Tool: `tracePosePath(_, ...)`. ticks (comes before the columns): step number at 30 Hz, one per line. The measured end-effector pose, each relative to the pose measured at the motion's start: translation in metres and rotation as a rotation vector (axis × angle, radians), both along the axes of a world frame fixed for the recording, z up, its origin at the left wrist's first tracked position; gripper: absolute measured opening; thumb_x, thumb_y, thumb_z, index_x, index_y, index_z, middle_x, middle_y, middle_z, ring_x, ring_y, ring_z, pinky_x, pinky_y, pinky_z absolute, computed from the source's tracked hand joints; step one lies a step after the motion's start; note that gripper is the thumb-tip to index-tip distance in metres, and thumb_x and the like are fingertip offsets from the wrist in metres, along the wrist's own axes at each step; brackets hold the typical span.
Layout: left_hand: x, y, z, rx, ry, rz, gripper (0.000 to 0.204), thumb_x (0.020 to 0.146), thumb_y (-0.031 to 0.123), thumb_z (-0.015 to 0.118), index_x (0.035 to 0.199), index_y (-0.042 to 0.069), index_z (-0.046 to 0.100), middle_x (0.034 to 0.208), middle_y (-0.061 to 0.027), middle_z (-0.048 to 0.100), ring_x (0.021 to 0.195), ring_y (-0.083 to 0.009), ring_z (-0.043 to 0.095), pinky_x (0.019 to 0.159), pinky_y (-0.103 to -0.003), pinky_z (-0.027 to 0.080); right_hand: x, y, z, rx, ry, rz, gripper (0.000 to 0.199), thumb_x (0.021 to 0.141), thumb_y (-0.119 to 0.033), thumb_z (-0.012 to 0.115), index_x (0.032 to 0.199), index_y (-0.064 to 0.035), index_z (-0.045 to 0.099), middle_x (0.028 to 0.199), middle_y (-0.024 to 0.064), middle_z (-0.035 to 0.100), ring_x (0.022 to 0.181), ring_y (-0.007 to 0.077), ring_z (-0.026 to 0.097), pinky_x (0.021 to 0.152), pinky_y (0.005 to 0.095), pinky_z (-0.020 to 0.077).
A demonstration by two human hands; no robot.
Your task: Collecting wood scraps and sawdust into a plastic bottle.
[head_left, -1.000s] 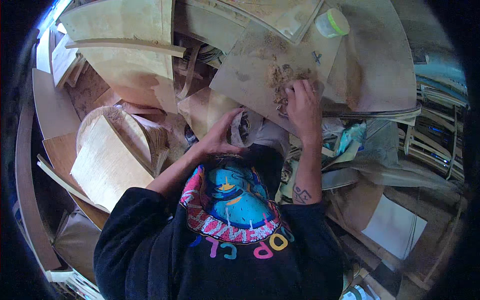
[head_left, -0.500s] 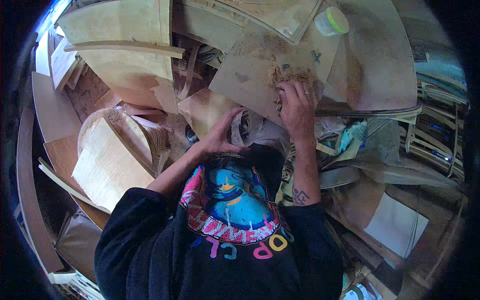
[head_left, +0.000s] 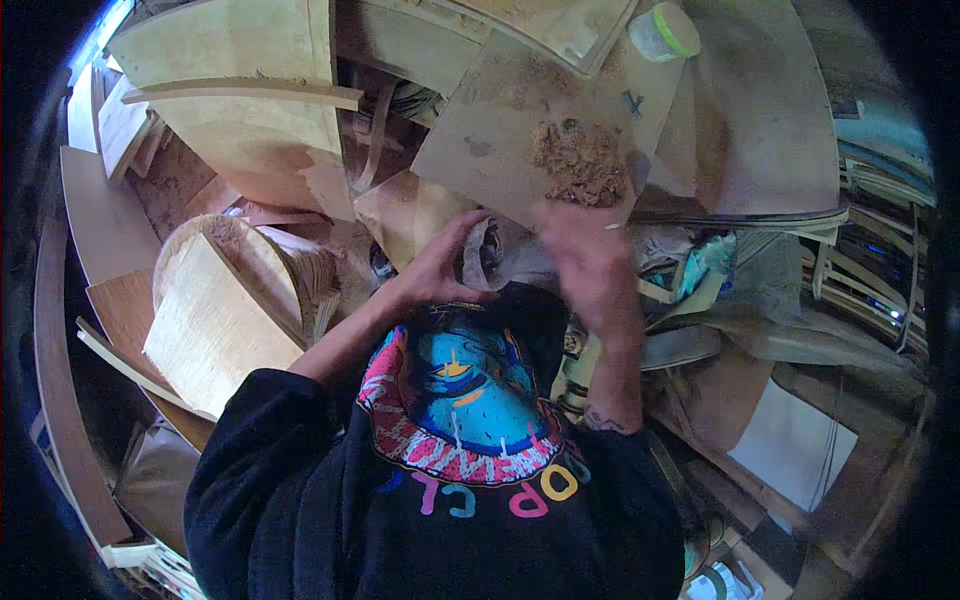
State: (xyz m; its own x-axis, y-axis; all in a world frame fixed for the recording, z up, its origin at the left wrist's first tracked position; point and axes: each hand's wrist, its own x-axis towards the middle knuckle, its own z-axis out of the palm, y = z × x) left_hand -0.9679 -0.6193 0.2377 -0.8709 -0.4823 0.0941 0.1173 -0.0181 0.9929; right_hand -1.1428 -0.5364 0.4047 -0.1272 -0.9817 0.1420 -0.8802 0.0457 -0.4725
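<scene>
My left hand (head_left: 440,268) curls its thumb and fingers round the mouth of a crumpled, translucent plastic bag (head_left: 518,258), which sits against my shirt front. Dark bits show inside its opening. To the right of the bag is my right hand (head_left: 592,255), smeared by motion, so its fingers and anything in them cannot be made out. Just beyond it, a heap of brown sawdust mixed with small dark bits (head_left: 580,160) lies on a thin, flat board (head_left: 480,120).
A clear jar with a green lid (head_left: 664,32) stands at the far right of the board. Cut plywood pieces (head_left: 222,318) are stacked on the left. Curved wooden frames (head_left: 880,250) line the right side. A white sheet (head_left: 795,440) lies low on the right.
My right hand has pulled back from the sawdust heap toward me and the bag, uncovering more of the heap. My left hand keeps its hold on the bag.
</scene>
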Motion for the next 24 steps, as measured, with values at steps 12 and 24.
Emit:
tracePosePath(12,0.000,0.000,-0.001,-0.070,-0.037,0.009,0.103,0.058,0.026,0.087,0.140,0.002,0.029,0.135,-0.0163,0.041,0.127,-0.0278,0.040,0.107,-0.038,0.031,-0.038,-0.017,-0.026,-0.075,0.344,-0.151,0.017,0.083,-0.010,0.061,0.099,-0.0061,0.065,0.105,0.0112,0.062,0.094,0.0310,0.059,0.082,0.0381,0.0480)
tracePosePath(24,0.000,0.004,-0.018,-0.047,-0.006,0.003,0.106,0.057,0.027,0.087,0.141,0.002,0.028,0.134,-0.0153,0.042,0.126,-0.0262,0.041,0.106,-0.037,0.033,-0.018,-0.007,-0.014,0.026,0.284,-0.017,0.032,0.081,-0.005,0.058,0.112,-0.0079,0.062,0.113,0.0130,0.059,0.106,0.0318,0.055,0.092,0.0414,0.0452)
